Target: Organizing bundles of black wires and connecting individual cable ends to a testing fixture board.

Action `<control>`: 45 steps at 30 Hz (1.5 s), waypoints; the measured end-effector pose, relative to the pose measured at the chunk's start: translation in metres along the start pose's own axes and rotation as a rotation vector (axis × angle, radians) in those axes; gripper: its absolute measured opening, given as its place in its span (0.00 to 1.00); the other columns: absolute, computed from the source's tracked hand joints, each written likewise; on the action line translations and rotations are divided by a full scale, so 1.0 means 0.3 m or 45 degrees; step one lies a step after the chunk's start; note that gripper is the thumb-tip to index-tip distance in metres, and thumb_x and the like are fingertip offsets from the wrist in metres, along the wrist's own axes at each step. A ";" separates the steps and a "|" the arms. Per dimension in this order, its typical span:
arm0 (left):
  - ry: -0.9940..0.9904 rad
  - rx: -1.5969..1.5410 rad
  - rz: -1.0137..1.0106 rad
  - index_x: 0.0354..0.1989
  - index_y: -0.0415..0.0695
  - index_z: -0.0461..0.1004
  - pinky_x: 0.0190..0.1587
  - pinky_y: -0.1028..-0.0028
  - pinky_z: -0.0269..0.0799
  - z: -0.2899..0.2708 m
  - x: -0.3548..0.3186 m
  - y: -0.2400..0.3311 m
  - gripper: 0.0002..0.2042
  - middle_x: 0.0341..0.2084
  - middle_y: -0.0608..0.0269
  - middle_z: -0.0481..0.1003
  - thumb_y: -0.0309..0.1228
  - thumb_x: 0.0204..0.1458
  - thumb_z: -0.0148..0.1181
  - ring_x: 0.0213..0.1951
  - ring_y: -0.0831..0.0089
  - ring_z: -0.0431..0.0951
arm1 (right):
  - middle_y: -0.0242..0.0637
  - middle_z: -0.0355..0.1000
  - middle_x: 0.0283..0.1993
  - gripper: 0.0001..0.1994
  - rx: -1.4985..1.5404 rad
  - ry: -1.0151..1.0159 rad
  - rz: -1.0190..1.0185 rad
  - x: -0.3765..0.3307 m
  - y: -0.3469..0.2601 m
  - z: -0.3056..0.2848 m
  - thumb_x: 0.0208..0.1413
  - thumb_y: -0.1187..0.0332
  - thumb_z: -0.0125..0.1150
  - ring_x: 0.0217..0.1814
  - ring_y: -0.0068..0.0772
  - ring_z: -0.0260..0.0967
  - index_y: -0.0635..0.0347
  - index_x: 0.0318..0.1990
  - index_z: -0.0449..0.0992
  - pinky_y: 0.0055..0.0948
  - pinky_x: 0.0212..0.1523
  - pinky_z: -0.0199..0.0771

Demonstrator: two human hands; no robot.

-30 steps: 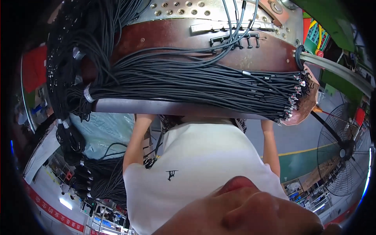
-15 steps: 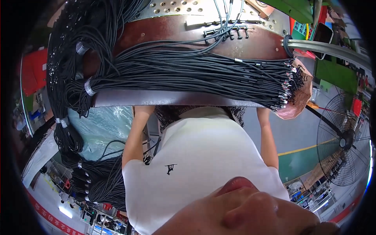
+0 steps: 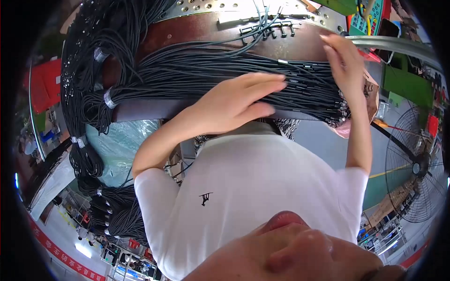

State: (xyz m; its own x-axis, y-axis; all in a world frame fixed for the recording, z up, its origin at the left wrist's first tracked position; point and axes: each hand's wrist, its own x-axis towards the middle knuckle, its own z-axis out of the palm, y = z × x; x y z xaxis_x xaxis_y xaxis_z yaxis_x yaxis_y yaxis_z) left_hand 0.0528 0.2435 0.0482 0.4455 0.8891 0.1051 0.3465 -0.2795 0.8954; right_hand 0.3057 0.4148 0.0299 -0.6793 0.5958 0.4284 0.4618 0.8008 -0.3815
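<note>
A thick bundle of black cables (image 3: 187, 77) lies across a brown worktop (image 3: 197, 33), its plug ends pointing right. My left hand (image 3: 234, 103) rests flat on the middle of the bundle, fingers stretched out and holding nothing. My right hand (image 3: 344, 58) is at the bundle's right end, with its fingers spread over the cable tips; no cable is visibly gripped. A few separate cables with small black connectors (image 3: 269, 29) lie on the worktop behind the bundle. My white shirt (image 3: 253, 187) fills the lower middle.
More black cable bundles tied with tape hang over the table's left end (image 3: 82, 93) and pile up at lower left (image 3: 112, 213). A perforated metal plate (image 3: 220, 5) sits at the back. A floor fan (image 3: 415, 168) stands at right, green machinery (image 3: 408, 79) above it.
Both hands were hidden below the table's front edge; they have come up, the left now lying on the cable bundle and the right at its plug end.
</note>
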 end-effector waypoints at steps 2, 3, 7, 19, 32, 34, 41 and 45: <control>0.200 0.448 0.157 0.59 0.39 0.64 0.60 0.64 0.63 0.081 0.136 -0.046 0.24 0.58 0.52 0.66 0.37 0.56 0.56 0.59 0.54 0.66 | 0.37 0.74 0.44 0.13 -0.257 -0.034 -0.205 0.113 0.013 0.133 0.54 0.61 0.61 0.47 0.42 0.71 0.52 0.46 0.76 0.37 0.46 0.73; 0.228 0.637 0.047 0.57 0.39 0.65 0.60 0.65 0.63 0.099 0.160 -0.074 0.24 0.57 0.52 0.67 0.39 0.55 0.56 0.58 0.54 0.66 | 0.36 0.74 0.44 0.14 -0.329 -0.143 -0.313 0.135 0.033 0.176 0.53 0.59 0.61 0.48 0.40 0.71 0.52 0.45 0.76 0.36 0.47 0.72; 0.161 1.018 -0.080 0.45 0.41 0.72 0.49 0.67 0.70 0.073 0.194 -0.081 0.19 0.45 0.57 0.72 0.41 0.50 0.60 0.47 0.60 0.73 | 0.38 0.74 0.40 0.13 -0.210 -0.198 -0.057 0.052 0.071 0.134 0.52 0.61 0.61 0.43 0.42 0.71 0.55 0.42 0.75 0.36 0.43 0.71; 0.304 0.935 0.197 0.28 0.47 0.73 0.26 0.71 0.71 -0.011 0.216 -0.104 0.08 0.24 0.67 0.72 0.36 0.49 0.62 0.31 0.70 0.76 | 0.37 0.75 0.44 0.12 -0.398 -0.380 0.245 0.034 -0.087 -0.365 0.54 0.64 0.60 0.42 0.44 0.73 0.54 0.45 0.77 0.37 0.42 0.73; -0.670 0.430 -0.110 0.38 0.34 0.74 0.33 0.63 0.69 0.105 0.524 0.013 0.22 0.18 0.53 0.74 0.47 0.55 0.57 0.26 0.56 0.75 | 0.39 0.73 0.48 0.14 -0.033 -0.387 -0.668 0.249 0.154 0.273 0.60 0.58 0.50 0.46 0.43 0.71 0.51 0.47 0.76 0.37 0.46 0.71; -0.580 0.115 -0.253 0.37 0.35 0.74 0.29 0.66 0.67 0.125 0.527 0.007 0.20 0.16 0.57 0.72 0.45 0.56 0.55 0.23 0.63 0.73 | 0.39 0.73 0.47 0.14 -0.145 -0.459 -0.463 0.233 0.165 0.272 0.60 0.59 0.49 0.45 0.43 0.71 0.53 0.46 0.77 0.37 0.45 0.71; 0.118 -1.447 -0.651 0.45 0.38 0.72 0.18 0.82 0.54 0.168 0.153 0.087 0.15 0.16 0.67 0.68 0.38 0.64 0.47 0.15 0.84 0.59 | 0.41 0.72 0.41 0.14 0.648 -0.615 0.023 0.054 0.116 0.163 0.53 0.69 0.62 0.40 0.44 0.71 0.57 0.48 0.78 0.35 0.43 0.70; 0.484 -1.390 -0.677 0.49 0.37 0.71 0.20 0.82 0.58 0.227 0.107 0.022 0.16 0.21 0.62 0.72 0.38 0.65 0.46 0.16 0.83 0.61 | 0.39 0.71 0.38 0.15 0.237 -0.176 -0.107 0.016 -0.026 0.068 0.47 0.78 0.63 0.39 0.39 0.69 0.61 0.45 0.76 0.32 0.42 0.71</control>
State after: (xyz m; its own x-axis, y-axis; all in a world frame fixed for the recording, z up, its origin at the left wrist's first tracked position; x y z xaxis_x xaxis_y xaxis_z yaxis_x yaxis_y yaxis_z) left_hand 0.1255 0.2454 0.0279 0.1348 0.8975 -0.4199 -0.5283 0.4236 0.7358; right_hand 0.2873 0.4103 0.0182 -0.7884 0.5032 0.3538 0.2960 0.8146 -0.4989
